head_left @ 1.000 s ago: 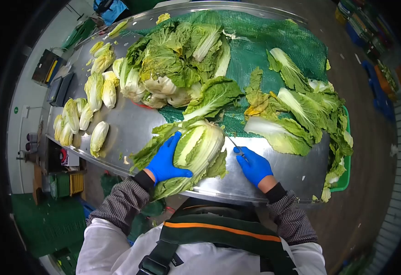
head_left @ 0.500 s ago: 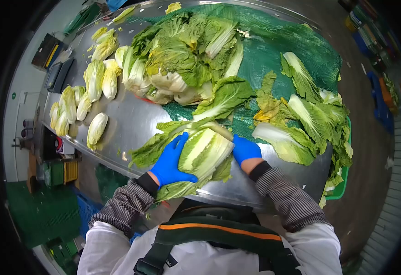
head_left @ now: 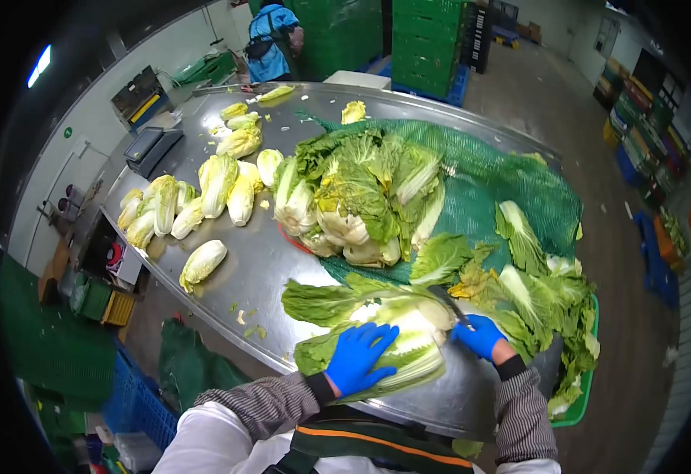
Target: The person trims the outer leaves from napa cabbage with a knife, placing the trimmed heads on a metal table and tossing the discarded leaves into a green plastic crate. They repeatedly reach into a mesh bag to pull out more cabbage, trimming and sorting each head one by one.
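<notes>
The cabbage (head_left: 416, 336) lies crosswise on the counter (head_left: 270, 257), stem end nearest the right hand (head_left: 480, 338), which grips a knife (head_left: 458, 312); the left hand (head_left: 359, 361) spreads over its leafy side.

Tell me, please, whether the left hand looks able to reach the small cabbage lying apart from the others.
Probably yes: the left hand rests on the large cabbage, but beyond its outer leaves mostly bare metal table leads to the small cabbage.
</notes>
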`<state>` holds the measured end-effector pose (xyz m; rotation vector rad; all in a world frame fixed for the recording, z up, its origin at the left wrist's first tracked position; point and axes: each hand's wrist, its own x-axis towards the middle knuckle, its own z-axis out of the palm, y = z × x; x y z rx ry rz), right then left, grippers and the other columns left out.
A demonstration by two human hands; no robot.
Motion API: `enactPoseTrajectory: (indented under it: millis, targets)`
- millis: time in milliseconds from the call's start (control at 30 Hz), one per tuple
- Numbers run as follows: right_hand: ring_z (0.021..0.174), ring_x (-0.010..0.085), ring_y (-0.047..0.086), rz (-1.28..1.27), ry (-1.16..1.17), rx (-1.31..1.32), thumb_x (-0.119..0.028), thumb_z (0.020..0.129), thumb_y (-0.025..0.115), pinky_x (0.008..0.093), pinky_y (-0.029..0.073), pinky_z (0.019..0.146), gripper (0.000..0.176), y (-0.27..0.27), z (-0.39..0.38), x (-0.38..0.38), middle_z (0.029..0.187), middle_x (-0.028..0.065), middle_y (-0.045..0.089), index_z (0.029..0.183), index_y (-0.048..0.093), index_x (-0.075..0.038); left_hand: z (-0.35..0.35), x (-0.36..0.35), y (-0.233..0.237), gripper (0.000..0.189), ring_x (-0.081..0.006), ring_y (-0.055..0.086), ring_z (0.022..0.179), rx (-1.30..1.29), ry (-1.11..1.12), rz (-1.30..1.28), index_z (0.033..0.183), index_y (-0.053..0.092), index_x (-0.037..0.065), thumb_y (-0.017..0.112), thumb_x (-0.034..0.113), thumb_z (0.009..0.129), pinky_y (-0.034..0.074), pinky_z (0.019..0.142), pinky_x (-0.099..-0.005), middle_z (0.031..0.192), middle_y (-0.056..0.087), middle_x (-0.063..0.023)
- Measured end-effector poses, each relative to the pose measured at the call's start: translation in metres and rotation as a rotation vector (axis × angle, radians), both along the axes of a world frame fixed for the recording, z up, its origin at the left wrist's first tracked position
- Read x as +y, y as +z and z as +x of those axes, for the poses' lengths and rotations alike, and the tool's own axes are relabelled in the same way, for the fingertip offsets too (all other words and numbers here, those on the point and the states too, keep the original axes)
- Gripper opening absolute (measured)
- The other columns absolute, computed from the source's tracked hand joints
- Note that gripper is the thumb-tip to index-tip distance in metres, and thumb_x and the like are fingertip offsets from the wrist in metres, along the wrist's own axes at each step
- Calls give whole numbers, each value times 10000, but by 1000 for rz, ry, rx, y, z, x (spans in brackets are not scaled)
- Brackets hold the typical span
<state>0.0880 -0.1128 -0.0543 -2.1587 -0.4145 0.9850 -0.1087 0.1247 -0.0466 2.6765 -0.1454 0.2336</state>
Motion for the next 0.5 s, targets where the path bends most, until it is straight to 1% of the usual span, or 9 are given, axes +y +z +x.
enactPoseTrajectory:
  millis: [67, 133, 200, 233, 267, 400, 433, 467, 500]
  targets:
    - [637, 143, 588, -176, -76, -234, -360, 823, 647, 296, 503, 638, 331, -27, -4, -22, 721, 67, 653, 929, 664, -47, 21, -4, -9, 715, -386, 480, 1130, 17, 55, -108, 1357, 440, 103, 618, 514, 799, 376, 951, -485, 1312, 463, -200]
    - [824, 328, 650, -74, -169, -150, -435, 789, 661, 377, 505, 749, 442, -24, -36, -15, 909, 162, 679, 1039, 650, -70, 37, 4, -14, 711, -374, 507, 1086, 183, 117, -157, 1322, 479, 80, 602, 549, 803, 413, 924, -425, 1241, 517, -208]
    - [954, 331, 622, -47, -172, -283, -510, 748, 690, 381, 484, 816, 599, -5, -69, 0, 1016, 187, 650, 1134, 597, -60, 51, 21, -22, 695, -359, 525, 1058, 352, 104, -158, 1256, 540, 63, 613, 573, 790, 426, 911, -409, 1148, 564, -210]
    - [959, 329, 616, -41, -189, -386, -511, 738, 699, 382, 480, 821, 623, -14, -78, 5, 1014, 192, 643, 1139, 588, -48, 51, 28, -27, 645, -337, 558, 997, 429, 154, -426, 1178, 597, 55, 617, 572, 793, 443, 884, -393, 1076, 585, -206]
    - [964, 327, 610, -35, -207, -489, -513, 729, 708, 383, 475, 826, 647, -23, -84, 7, 1012, 198, 636, 1145, 578, -35, 47, 30, -30, 600, -322, 585, 936, 453, 125, -426, 1120, 629, 44, 624, 552, 801, 462, 853, -379, 1047, 595, -205]
    - [850, 320, 610, 79, -343, -378, -476, 722, 731, 378, 481, 772, 587, -19, -108, 1, 903, 179, 628, 1053, 572, -19, 56, 34, -61, 497, -312, 604, 900, 433, 63, -306, 1012, 666, 72, 609, 527, 819, 478, 815, -388, 953, 641, -175]
    - [804, 297, 610, 126, -356, -364, -449, 726, 741, 368, 486, 734, 539, -30, -113, -7, 859, 159, 622, 1013, 571, -24, 56, 45, -73, 419, -337, 628, 848, 260, 164, -311, 935, 667, 75, 608, 470, 807, 486, 768, -417, 906, 650, -183]
    - [757, 275, 611, 166, -377, -340, -421, 730, 751, 358, 492, 695, 494, -42, -123, -17, 816, 139, 616, 972, 571, -30, 61, 58, -71, 361, -341, 640, 805, 412, 214, -218, 909, 670, 65, 598, 402, 801, 495, 734, -428, 874, 658, -183]
    - [565, 173, 559, 239, -587, -20, -325, 743, 772, 318, 466, 511, 383, -49, -126, -27, 696, 58, 551, 890, 529, -67, 64, 82, -88, 351, -354, 635, 811, 506, 205, -256, 897, 670, 55, 596, 381, 789, 497, 731, -430, 875, 662, -182]
